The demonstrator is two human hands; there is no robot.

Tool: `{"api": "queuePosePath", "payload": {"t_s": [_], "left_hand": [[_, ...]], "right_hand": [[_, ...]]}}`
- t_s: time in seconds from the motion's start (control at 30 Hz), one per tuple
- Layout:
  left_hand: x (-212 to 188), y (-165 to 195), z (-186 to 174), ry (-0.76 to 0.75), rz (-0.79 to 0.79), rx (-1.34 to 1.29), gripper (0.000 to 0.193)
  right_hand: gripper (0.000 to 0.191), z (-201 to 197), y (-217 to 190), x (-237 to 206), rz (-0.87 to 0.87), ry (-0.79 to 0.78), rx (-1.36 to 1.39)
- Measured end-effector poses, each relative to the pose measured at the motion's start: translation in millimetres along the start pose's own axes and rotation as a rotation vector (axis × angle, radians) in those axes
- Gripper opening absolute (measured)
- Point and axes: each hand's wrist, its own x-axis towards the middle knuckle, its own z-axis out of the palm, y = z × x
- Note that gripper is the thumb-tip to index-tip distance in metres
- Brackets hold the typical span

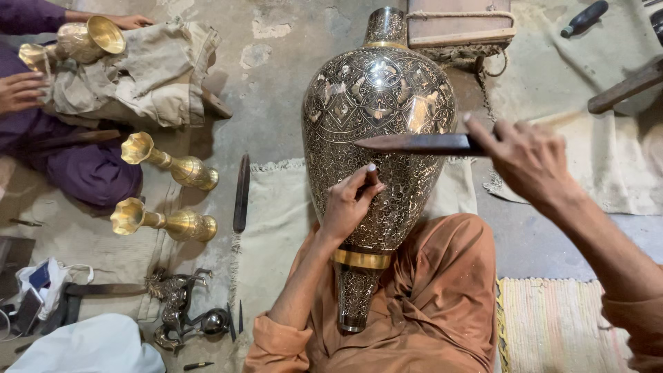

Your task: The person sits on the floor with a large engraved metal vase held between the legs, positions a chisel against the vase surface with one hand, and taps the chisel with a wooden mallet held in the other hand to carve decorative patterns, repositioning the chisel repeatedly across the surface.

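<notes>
Large engraved brass vase (378,131) lies across the person's lap on orange cloth (435,297), neck pointing away, foot toward the body. Left hand (347,204) rests on the vase's belly, fingers pinched around a small chisel (372,177) whose tip touches the engraved surface. Right hand (528,160) is just right of the vase, fingers closed round the handle of a flat wooden mallet (418,144), which lies crosswise over the vase body just above the chisel; contact between mallet and chisel cannot be told. Left of the vase, on the floor: a dark long tool (241,193), then two small brass vases (169,193) lying on their sides. Further left, another person's hands (21,90) hold a brass goblet (90,38) over a beige cloth (148,72). Near the vase's foot, to the left, a small metal horse figure (176,304).
</notes>
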Motion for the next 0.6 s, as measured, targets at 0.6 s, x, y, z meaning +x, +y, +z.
{"api": "queuePosePath", "payload": {"t_s": [0.6], "left_hand": [[-2.6, 0.0, -6.9, -0.076, -0.042, -0.068, 0.011]], "right_hand": [[0.060, 9.7, -1.7, -6.0, -0.032, 0.205, 0.419]]}}
